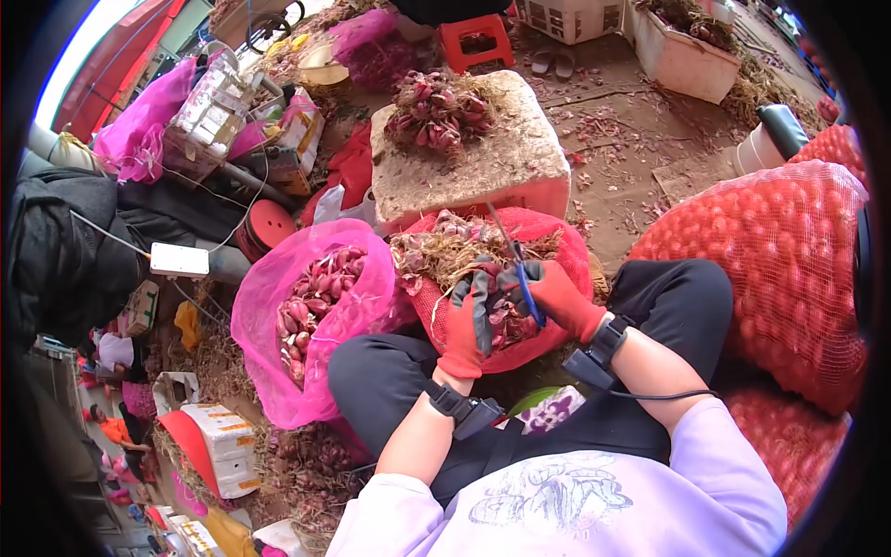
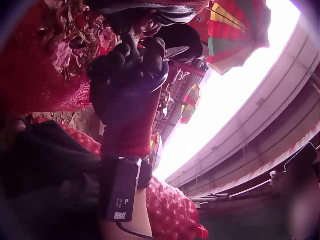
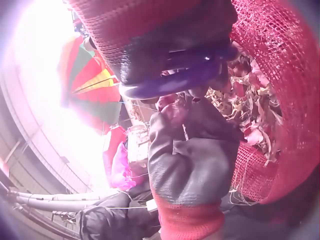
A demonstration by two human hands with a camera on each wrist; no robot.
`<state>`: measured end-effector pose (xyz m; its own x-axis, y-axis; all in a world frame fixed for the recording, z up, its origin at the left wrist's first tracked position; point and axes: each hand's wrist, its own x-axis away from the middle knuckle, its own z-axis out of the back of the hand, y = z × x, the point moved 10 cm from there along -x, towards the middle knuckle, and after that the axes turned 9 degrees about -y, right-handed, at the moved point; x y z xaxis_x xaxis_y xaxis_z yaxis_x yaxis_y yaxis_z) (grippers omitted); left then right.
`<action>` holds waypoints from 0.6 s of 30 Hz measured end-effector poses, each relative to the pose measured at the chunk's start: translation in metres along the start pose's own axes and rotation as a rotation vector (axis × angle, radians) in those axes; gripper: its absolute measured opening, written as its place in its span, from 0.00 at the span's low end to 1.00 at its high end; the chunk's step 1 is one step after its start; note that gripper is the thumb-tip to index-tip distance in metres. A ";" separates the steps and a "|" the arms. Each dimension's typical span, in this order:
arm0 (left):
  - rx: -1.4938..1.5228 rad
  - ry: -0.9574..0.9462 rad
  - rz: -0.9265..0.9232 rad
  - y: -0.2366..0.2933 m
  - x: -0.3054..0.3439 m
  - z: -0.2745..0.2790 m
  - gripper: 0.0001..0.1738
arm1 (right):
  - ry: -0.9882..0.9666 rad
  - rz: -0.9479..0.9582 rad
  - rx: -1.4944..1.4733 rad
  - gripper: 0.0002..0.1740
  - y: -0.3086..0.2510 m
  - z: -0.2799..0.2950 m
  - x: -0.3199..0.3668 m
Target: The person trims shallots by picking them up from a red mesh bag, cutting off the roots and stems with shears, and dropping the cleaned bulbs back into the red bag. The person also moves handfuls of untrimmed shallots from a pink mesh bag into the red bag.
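Both hands wear red gloves with dark grey palms and meet over a red mesh bag (image 1: pixel 571 255) of shallots with dry stalks (image 1: pixel 450 246). My left hand (image 1: pixel 467 325) grips a reddish shallot (image 3: pixel 172 111) between thumb and fingers. In my right hand (image 1: pixel 555 295) is a pair of scissors with blue handles (image 1: pixel 530 295), its fingers curled through the loops. The blades point up and away in the head view, close to the left hand. In the right wrist view, the scissors' handle (image 3: pixel 170 85) crosses just above the shallot.
A pink mesh bag (image 1: pixel 251 320) of trimmed shallots stands at the left. Behind is a foam box (image 1: pixel 529 139) topped by a shallot bunch (image 1: pixel 436 111). Large full red net sacks (image 1: pixel 752 269) crowd the right side. A red stool (image 1: pixel 475 42) stands at the back.
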<state>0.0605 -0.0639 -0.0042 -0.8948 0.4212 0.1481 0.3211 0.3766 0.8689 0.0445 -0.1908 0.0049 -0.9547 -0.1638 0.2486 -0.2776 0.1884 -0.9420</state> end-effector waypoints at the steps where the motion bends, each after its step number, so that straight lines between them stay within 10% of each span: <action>1: 0.070 0.022 0.045 -0.004 0.003 -0.001 0.07 | -0.011 -0.002 0.124 0.06 0.005 0.001 -0.001; 5: 0.121 -0.023 0.004 -0.008 0.001 -0.004 0.08 | -0.108 -0.198 -0.193 0.08 0.018 -0.019 0.012; 11: -0.024 0.070 -0.313 0.088 -0.003 0.027 0.12 | 0.200 0.229 0.610 0.12 -0.030 0.015 0.003; 15: 0.732 -0.238 -0.562 0.170 0.004 0.077 0.27 | 0.165 0.087 -0.077 0.09 -0.025 0.032 0.006; 18: 0.598 -0.062 -0.400 0.133 -0.002 0.088 0.26 | 0.163 0.146 -0.195 0.09 -0.032 0.046 0.003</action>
<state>0.1320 0.0580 0.0701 -0.9657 0.1966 -0.1698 0.1038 0.8913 0.4414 0.0557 -0.2419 0.0249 -0.9863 0.0339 0.1614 -0.1362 0.3838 -0.9133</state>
